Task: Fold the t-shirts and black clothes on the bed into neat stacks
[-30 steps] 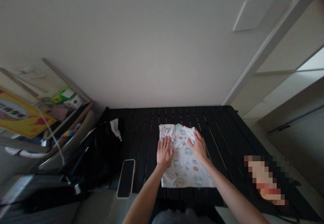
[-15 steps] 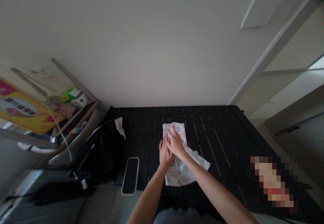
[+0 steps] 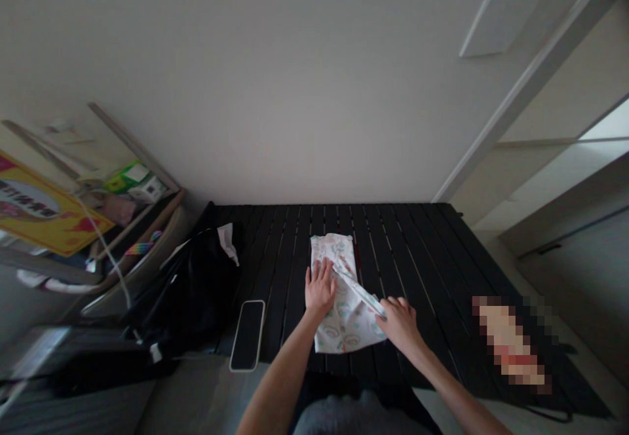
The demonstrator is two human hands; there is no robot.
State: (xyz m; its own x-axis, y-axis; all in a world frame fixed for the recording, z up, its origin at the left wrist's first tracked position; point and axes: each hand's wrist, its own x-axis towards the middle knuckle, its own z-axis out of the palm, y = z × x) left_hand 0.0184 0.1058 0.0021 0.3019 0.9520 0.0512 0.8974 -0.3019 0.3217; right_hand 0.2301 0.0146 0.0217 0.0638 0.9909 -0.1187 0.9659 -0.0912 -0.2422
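Printed white garment [image 3: 344, 330] – partly folded, lying on the black slatted table [image 3: 420, 245]. Left hand [image 3: 320, 293] rests flat on its left side, fingers extended, gripping nothing. Right hand [image 3: 400, 322] pinches a folded edge at the right – fingers closed on fabric.

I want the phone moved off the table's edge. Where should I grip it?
Pinch the phone by both long sides, probably coming from the near side: it lies flat, longer than wide, its near end about at the black table's near edge.
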